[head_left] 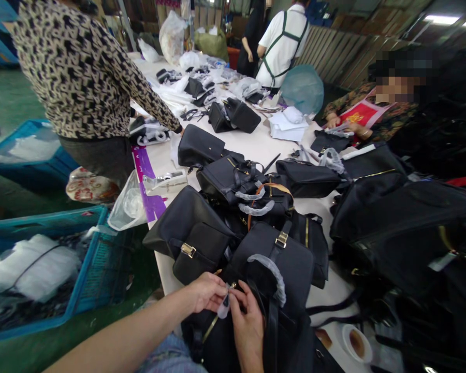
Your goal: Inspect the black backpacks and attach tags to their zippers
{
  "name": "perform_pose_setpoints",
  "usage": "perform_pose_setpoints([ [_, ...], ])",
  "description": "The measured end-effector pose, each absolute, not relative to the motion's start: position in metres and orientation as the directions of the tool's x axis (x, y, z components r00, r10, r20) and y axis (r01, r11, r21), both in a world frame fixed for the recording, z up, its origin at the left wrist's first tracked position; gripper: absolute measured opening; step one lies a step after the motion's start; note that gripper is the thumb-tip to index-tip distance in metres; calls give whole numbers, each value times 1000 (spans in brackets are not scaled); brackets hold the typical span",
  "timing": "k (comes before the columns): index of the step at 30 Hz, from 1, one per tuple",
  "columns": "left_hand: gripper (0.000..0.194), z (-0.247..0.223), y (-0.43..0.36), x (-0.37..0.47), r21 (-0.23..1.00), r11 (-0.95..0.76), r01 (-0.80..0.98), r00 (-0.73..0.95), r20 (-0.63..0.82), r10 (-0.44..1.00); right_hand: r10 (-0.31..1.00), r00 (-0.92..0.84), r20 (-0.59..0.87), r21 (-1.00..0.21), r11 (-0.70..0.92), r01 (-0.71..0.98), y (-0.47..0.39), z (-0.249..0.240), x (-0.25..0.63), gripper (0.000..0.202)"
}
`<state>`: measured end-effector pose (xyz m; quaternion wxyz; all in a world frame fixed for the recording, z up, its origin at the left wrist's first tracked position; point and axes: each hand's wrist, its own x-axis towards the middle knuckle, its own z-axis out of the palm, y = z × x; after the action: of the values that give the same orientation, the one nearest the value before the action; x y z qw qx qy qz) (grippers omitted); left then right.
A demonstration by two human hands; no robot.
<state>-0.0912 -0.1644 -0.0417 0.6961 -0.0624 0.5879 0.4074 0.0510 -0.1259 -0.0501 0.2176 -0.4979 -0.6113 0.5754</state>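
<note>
Both hands meet low in the centre of the head view, over a black bag (295,336). My left hand (209,294) pinches a small piece of clear plastic wrap (223,307) with something dark inside. Close beside it, my right hand (247,316) has thumb and finger closed at the same small wrapped piece. A gold zipper (210,329) runs below the fingers. Just beyond the hands lie black bags with gold buckles (281,239), one with a plastic-wrapped handle (274,272).
More black bags (308,176) crowd the white table (256,147). Blue crates (97,269) stand on the floor at left. A person in a patterned top (73,67) leans over the table's left side; another sits at right. A tape roll (356,344) lies lower right.
</note>
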Motion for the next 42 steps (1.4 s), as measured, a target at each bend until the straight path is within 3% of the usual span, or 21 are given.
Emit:
perform_pose_setpoints([
  [7,25,-41,-165,-96,343,726,-596,33,-893,450,824,-447,-348,-913,-190,360,-129,-45,49,71],
  [12,14,-36,-160,-95,351,778,-521,24,-905,424,800,-511,-314,-914,-109,390,-128,-47,51,68],
  [25,7,-26,-151,-88,439,837,-326,-53,-893,447,781,-582,-227,-936,-10,351,-127,-52,52,67],
  [31,11,-26,-153,-90,504,799,-327,-97,-859,502,736,-631,-247,-965,-130,227,-140,-9,61,62],
  [36,23,-20,-155,-87,574,785,-231,-113,-818,564,575,-747,-333,-875,-484,17,-169,40,142,58],
  [40,33,-19,-158,-94,658,719,-222,-150,-752,642,718,-523,-459,-846,-533,10,-197,66,196,44],
  [42,32,-13,-162,-96,658,700,-278,-158,-750,643,719,-486,-497,-836,-547,46,-207,77,195,41],
])
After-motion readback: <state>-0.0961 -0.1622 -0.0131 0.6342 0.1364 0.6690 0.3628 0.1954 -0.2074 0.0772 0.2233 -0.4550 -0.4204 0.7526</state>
